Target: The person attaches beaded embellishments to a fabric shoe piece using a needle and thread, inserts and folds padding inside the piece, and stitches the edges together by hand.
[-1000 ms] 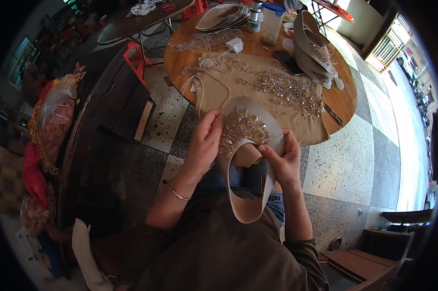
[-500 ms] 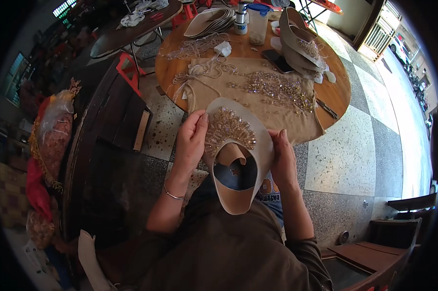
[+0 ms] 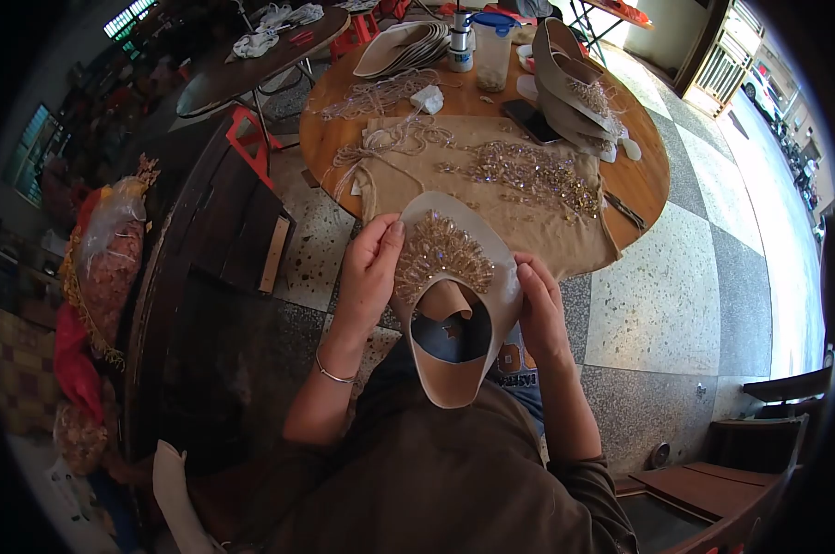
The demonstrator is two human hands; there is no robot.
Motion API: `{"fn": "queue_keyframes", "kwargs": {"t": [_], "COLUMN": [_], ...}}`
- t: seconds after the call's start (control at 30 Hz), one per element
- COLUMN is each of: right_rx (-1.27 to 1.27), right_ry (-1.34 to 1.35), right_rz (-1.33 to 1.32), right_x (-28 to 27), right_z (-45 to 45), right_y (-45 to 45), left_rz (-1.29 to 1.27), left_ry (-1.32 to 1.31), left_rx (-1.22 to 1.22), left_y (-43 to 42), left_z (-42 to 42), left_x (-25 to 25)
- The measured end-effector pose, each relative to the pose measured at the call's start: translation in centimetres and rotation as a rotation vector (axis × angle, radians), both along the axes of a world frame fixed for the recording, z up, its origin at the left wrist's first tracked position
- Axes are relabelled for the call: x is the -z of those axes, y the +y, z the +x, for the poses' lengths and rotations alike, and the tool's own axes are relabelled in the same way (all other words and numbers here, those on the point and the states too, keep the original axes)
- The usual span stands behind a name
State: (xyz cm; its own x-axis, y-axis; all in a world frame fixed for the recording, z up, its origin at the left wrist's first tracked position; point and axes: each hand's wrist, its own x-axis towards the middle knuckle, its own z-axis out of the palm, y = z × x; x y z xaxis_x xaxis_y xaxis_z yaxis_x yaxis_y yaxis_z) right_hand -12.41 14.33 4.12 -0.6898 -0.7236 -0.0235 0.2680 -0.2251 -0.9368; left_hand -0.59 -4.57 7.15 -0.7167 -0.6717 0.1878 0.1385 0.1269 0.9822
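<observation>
A beige shoe upper (image 3: 502, 277) is held up between my two hands, over my lap and in front of the table's near edge. Amber and clear crystal beads fan across its toe part, above the oval opening. My left hand (image 3: 371, 272) pinches the upper's left edge between thumb and fingers. On the opposite edge, my right hand (image 3: 542, 309) grips with the thumb on top and the fingers partly hidden behind. Beyond the upper, loose crystal beads (image 3: 538, 175) lie spread on a tan cloth (image 3: 408, 175).
The round wooden table (image 3: 644, 198) bears a stack of plain uppers (image 3: 404, 48), a pile of beaded uppers (image 3: 574, 106), a phone (image 3: 531, 121), a blue-lidded plastic jug (image 3: 493, 55), bead strings (image 3: 381, 92) and pliers (image 3: 625, 210). A dark cabinet (image 3: 214, 212) stands to my left.
The upper has turned slightly, and its beaded toe shows more fully. Both hands keep hold of its edges; my right hand's fingers have shifted a little. The view has moved slightly.
</observation>
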Motion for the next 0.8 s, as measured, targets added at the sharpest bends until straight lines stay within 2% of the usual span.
{"fn": "queue_keyframes", "kwargs": {"t": [0.1,0.23,0.4,0.5,0.63,0.73,0.8], "right_rx": [0.008,0.02,0.037,0.043,0.065,0.136,0.147], "right_ry": [0.041,0.086,-0.009,-0.045,-0.04,0.139,0.148], "right_rz": [0.009,0.02,-0.017,-0.034,-0.015,-0.028,-0.049], "right_x": [0.1,0.3,0.2,0.4,0.5,0.5,-0.4], "right_z": [0.0,-0.4,-0.7,-1.0,-1.5,-1.8,-1.7], "right_y": [0.0,0.3,0.6,1.0,1.5,1.5,1.7], "left_rz": [0.015,0.155,0.189,0.155,0.029,-0.007,-0.001], "left_ry": [-0.049,-0.055,-0.02,-0.073,-0.091,-0.087,-0.087], "left_rx": [0.033,0.119,0.269,0.283,0.417,0.49,0.526], "left_y": [0.1,0.1,-0.1,0.0,-0.3,0.0,0.5], "left_z": [0.0,-0.6,-2.1,-3.3,-5.0,-5.8,-6.0], "left_x": [-0.1,0.2,-0.5,-1.3,-2.1,-2.4,-2.3]}}
